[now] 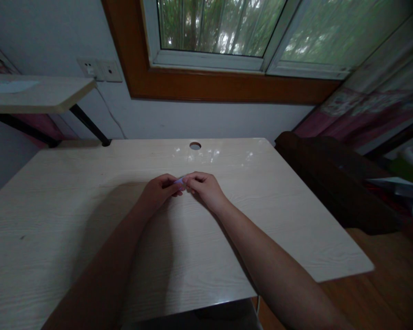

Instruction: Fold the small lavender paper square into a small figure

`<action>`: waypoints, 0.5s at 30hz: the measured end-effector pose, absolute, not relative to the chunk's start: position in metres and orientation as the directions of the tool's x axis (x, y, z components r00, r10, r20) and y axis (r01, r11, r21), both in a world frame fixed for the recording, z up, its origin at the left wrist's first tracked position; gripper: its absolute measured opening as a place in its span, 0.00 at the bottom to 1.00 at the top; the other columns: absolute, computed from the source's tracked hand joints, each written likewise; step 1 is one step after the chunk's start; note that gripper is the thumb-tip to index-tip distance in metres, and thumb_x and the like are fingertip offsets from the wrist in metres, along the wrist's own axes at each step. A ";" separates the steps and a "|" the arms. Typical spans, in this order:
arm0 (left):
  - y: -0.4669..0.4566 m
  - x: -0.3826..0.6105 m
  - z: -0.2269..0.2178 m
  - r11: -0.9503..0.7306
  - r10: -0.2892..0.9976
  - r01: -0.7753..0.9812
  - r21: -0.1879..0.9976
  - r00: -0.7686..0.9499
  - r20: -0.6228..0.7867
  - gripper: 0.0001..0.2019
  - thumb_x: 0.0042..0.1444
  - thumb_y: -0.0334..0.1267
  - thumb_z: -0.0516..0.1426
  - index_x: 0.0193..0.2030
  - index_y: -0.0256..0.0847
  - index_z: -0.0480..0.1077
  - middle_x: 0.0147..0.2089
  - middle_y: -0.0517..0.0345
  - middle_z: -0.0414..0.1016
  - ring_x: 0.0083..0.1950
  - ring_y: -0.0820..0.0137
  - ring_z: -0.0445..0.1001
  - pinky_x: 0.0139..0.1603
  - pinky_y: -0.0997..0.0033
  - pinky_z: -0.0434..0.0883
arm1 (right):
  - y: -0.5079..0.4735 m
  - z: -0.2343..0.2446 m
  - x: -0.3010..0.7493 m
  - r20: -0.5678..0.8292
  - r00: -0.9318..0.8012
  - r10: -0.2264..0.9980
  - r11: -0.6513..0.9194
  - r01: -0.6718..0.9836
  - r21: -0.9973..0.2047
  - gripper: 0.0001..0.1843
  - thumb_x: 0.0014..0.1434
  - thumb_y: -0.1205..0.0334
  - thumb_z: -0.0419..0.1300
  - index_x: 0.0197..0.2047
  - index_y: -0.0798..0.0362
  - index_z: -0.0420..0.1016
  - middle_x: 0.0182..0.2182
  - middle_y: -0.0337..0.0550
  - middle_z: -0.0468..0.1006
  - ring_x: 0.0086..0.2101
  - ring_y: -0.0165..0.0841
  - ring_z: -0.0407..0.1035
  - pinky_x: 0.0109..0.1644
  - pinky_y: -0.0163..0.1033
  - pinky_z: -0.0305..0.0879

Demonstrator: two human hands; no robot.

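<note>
Between my two hands is a small light-purple piece (179, 181), flat or folded and mostly covered by fingers; its kind is too small to make out. My left hand (160, 190) pinches it from the left with thumb and fingers. From the other side my right hand (203, 184) grips it, fingertips almost meeting those of the left. Both hands are over the pale wood-grain table (206, 247), a little in front of its far edge. Whether they rest on the tabletop cannot be told.
A round cable hole (195, 145) lies near the table's back edge. At the left a raised shelf (37, 94) stands on black legs. Wall sockets (99, 70), a wood-framed window (209, 85) and dark furniture (333, 178) on the right surround the table.
</note>
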State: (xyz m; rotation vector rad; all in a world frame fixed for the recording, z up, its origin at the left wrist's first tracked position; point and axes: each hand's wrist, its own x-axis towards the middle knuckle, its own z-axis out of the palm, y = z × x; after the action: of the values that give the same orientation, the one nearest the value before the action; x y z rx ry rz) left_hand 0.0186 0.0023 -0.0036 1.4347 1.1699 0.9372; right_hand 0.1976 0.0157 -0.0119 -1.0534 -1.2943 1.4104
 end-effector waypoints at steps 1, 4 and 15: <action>0.002 0.018 -0.003 -0.019 0.971 0.205 0.979 0.238 -0.031 0.15 0.52 0.51 0.62 0.36 0.39 0.76 0.32 0.55 0.80 0.34 0.67 0.76 0.38 0.68 0.70 | 0.016 -0.012 0.198 -0.007 -0.211 0.978 -0.022 -0.066 -0.998 0.10 0.49 0.59 0.64 0.33 0.56 0.82 0.23 0.40 0.75 0.23 0.26 0.60 0.27 0.34 0.52; 0.002 0.017 -0.003 -0.020 0.964 0.240 0.971 0.263 -0.045 0.15 0.54 0.51 0.61 0.36 0.40 0.77 0.33 0.54 0.80 0.34 0.67 0.76 0.39 0.67 0.71 | 0.016 -0.013 0.198 -0.005 -0.218 0.976 -0.015 -0.044 -0.999 0.11 0.50 0.57 0.64 0.32 0.56 0.81 0.23 0.39 0.74 0.23 0.26 0.59 0.27 0.35 0.53; 0.001 0.020 0.000 0.015 0.970 0.222 0.975 0.235 -0.069 0.11 0.52 0.47 0.62 0.31 0.40 0.77 0.30 0.54 0.81 0.32 0.66 0.78 0.37 0.67 0.73 | 0.013 -0.007 0.197 0.054 -0.240 0.969 0.051 -0.020 -0.999 0.17 0.57 0.48 0.60 0.30 0.55 0.77 0.22 0.38 0.71 0.22 0.26 0.59 0.26 0.34 0.53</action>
State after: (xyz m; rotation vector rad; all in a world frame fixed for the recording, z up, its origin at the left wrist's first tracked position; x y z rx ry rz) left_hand 0.0205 0.0009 0.0003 1.4405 1.1997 0.8834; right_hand 0.1967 0.0127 -0.0072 -1.0351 -1.3988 1.3507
